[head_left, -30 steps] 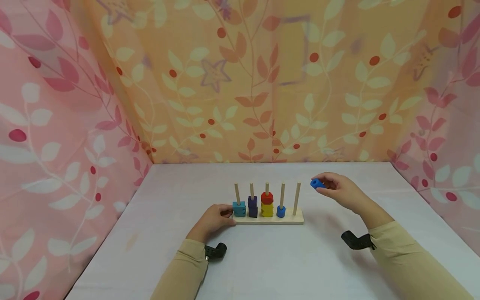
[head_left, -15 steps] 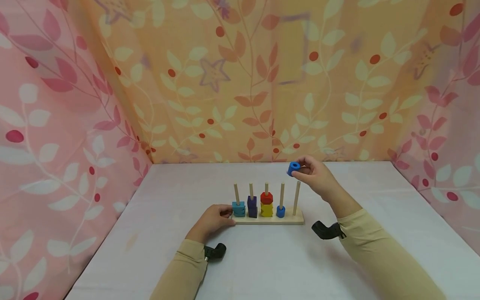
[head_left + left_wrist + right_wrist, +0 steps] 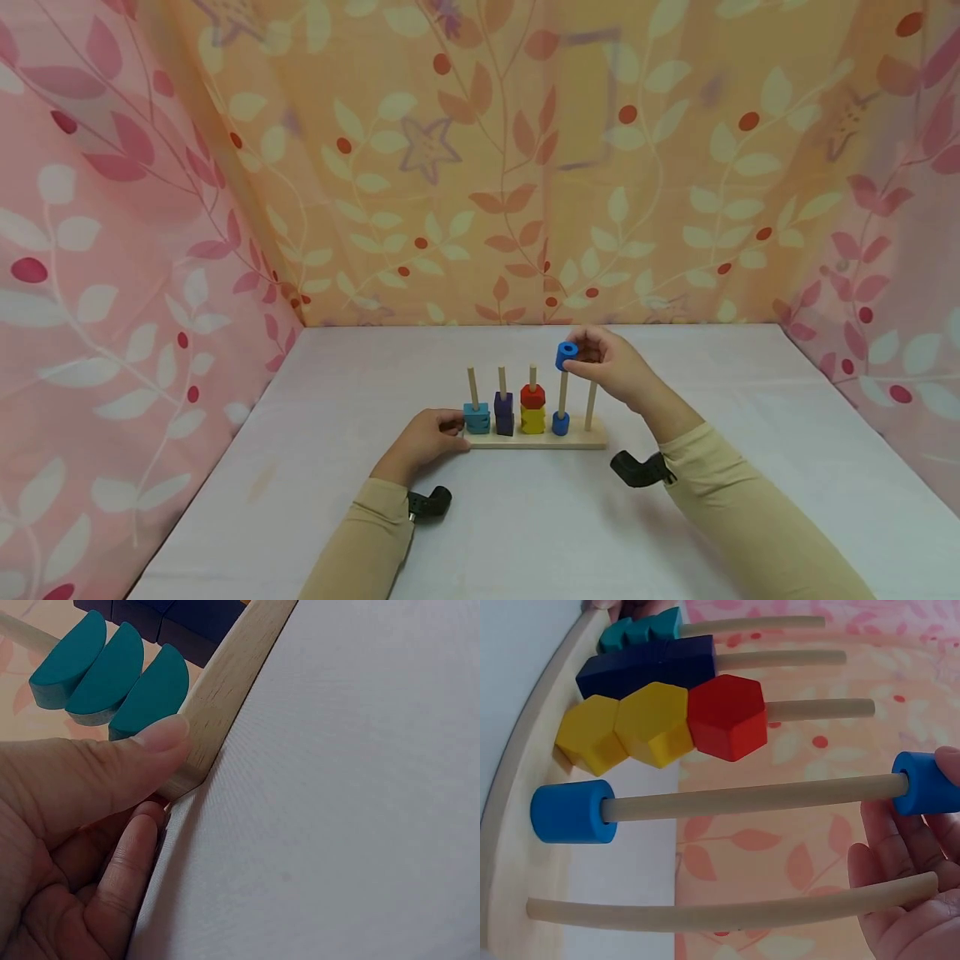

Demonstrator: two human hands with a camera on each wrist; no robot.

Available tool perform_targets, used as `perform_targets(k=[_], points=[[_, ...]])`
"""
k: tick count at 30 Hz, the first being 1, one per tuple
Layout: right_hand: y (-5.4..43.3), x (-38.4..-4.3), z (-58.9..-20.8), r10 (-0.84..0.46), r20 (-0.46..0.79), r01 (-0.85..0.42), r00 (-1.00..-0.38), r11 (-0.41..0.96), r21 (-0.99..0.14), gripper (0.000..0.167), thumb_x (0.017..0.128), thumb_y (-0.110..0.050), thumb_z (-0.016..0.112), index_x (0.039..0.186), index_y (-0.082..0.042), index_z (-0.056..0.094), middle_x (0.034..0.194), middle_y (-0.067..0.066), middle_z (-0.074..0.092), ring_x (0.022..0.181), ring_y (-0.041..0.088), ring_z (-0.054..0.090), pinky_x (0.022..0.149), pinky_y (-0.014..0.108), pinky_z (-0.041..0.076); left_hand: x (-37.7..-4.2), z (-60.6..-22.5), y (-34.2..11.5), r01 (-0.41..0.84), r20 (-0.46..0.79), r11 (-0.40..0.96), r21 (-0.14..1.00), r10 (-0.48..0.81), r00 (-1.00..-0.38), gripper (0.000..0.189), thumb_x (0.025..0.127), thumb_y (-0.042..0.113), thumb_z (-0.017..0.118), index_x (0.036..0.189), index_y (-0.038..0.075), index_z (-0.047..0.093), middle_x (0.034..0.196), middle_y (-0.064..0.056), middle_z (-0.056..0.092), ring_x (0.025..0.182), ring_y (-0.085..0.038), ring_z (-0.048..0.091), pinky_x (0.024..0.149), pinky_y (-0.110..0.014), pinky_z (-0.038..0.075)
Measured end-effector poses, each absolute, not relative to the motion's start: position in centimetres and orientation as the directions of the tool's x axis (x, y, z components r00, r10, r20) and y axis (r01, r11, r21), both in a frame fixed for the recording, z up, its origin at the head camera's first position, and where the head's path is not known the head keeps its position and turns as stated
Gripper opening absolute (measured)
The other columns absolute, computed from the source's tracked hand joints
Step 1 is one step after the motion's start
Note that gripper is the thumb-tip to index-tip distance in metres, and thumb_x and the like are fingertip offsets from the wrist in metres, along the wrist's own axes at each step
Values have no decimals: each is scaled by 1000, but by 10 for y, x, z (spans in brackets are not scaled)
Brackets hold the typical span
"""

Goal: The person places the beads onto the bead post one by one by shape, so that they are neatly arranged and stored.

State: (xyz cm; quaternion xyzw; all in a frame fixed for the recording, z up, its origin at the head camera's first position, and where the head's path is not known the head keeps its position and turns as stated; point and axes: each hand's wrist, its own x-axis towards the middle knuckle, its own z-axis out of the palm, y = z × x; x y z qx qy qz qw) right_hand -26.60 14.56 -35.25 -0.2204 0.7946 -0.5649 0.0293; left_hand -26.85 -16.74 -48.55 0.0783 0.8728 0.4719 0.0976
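A wooden peg stacker (image 3: 517,444) stands on the white table. My left hand (image 3: 426,440) grips the left end of its base, thumb (image 3: 161,739) on the wood beside the teal pieces (image 3: 150,694). My right hand (image 3: 618,371) pinches a blue cylinder bead (image 3: 566,358) between thumb and fingers. In the right wrist view, this bead sits at the tip of the fourth peg (image 3: 757,799), the peg's end at its hole. Another blue cylinder (image 3: 570,812) is at the bottom of that peg. The fifth peg (image 3: 735,916) is bare and passes in front of my right fingers.
On the other pegs are dark blue blocks (image 3: 504,414), and yellow pieces (image 3: 533,419) under a red hexagonal piece (image 3: 533,397). White cloth (image 3: 300,500) covers the table. Floral curtains (image 3: 525,167) rise behind and at both sides.
My right hand has carried the blue cylinder leftward, up over the fifth peg, then down to the top of the fourth peg. My left hand has stayed at the base.
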Motion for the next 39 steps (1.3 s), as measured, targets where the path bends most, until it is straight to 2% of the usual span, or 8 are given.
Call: perform_targets(k=[11, 17, 25, 31, 39], points=[[148, -269, -365, -378, 168, -299, -911, 322, -899, 29, 84, -17, 67, 106, -3, 55, 96, 12, 59, 87, 25, 55, 77, 27, 49, -271, -489, -170, 65, -83, 554, 830, 239, -967, 53, 70, 21, 79, 119, 11, 62, 115, -3, 62, 104, -14, 56, 91, -36, 45], [152, -271, -378, -342, 125, -248, -932, 348, -904, 31, 82, -19, 69, 106, -4, 57, 95, 11, 59, 87, 24, 53, 75, 28, 48, -270, -487, -168, 69, -79, 550, 833, 241, -967, 52, 70, 21, 79, 118, 11, 62, 114, -2, 62, 103, -14, 56, 91, -36, 45], [155, -272, -399, -317, 42, -156, -947, 342, -927, 36, 80, -23, 71, 107, -4, 56, 100, 10, 59, 92, 23, 56, 86, 36, 48, -270, -487, -165, 59, -86, 540, 840, 240, -967, 50, 72, 22, 78, 118, 12, 62, 115, -2, 62, 105, -13, 56, 91, -35, 45], [154, -273, -420, -301, -16, -107, -954, 386, -916, 35, 79, -25, 72, 104, -5, 59, 100, 8, 61, 95, 22, 56, 86, 37, 48, -270, -486, -165, 71, -81, 542, 837, 252, -964, 51, 71, 22, 78, 118, 11, 62, 116, -3, 61, 105, -15, 56, 91, -35, 45], [155, -277, -443, -274, -45, -87, -961, 454, -887, 33, 76, -27, 74, 102, -9, 63, 106, 7, 62, 106, 28, 53, 92, 48, 41, -270, -487, -164, 47, -102, 550, 834, 238, -966, 52, 71, 22, 78, 119, 12, 62, 115, -2, 61, 105, -14, 55, 92, -37, 44]])
